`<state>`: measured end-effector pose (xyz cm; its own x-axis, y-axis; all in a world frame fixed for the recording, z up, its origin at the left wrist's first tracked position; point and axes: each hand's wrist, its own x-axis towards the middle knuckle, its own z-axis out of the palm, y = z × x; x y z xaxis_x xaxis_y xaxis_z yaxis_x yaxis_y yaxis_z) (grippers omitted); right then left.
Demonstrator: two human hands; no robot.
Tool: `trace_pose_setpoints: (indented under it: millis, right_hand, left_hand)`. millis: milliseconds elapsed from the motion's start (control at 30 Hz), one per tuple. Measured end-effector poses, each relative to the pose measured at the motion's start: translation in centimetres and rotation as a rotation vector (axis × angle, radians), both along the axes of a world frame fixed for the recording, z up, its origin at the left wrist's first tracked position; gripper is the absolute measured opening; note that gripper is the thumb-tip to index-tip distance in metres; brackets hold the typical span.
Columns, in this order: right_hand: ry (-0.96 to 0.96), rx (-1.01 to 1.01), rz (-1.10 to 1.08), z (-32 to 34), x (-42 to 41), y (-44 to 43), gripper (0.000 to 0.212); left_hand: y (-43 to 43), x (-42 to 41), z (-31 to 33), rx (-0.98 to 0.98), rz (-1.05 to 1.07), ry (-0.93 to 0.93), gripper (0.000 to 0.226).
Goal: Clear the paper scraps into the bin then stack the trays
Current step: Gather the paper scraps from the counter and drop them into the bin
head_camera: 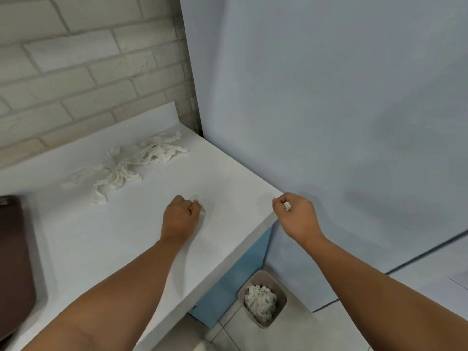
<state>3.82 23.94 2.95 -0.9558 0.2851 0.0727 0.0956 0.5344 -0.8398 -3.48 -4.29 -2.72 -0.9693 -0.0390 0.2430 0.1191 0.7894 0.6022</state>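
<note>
Scraps [131,163] are lying on the counter [222,183] at centre left. Left hand [181,216] is resting there, fingers curled shut. Right hand [295,214] is pinching a scrap [287,205] above the bin [262,300] at lower centre.

Two hands [181,216] [295,215] — one bin [262,298], one scrap pile [131,163]

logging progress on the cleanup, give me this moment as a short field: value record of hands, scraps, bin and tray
left hand: closed fist resting on the white counter, a hint of white at the fingers, contents unclear
right hand: past the counter's right edge, fingers shut on a paper scrap
scraps left: shredded pile by the brick wall
bin: on the floor below the counter corner, holds scraps
tray: dark brown tray at the left edge, partly out of view
stage: clearing unfinished, stacking not begun
</note>
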Motion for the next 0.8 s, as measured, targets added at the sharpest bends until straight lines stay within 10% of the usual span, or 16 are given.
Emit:
trace_pose_setpoints:
  millis: [233,800]
  right_hand:
    - [-0.047,-0.162,0.011,0.4,5.1,2.1,0.045]
    - [-0.148,-0.331,0.012,-3.4,12.0,3.7,0.056]
  left_hand:
    - [-1.3,2.6,2.0,0.59,0.38,-0.266,0.025]
    - [9.3,10.3,7.8,1.161,0.126,-0.468,0.025]
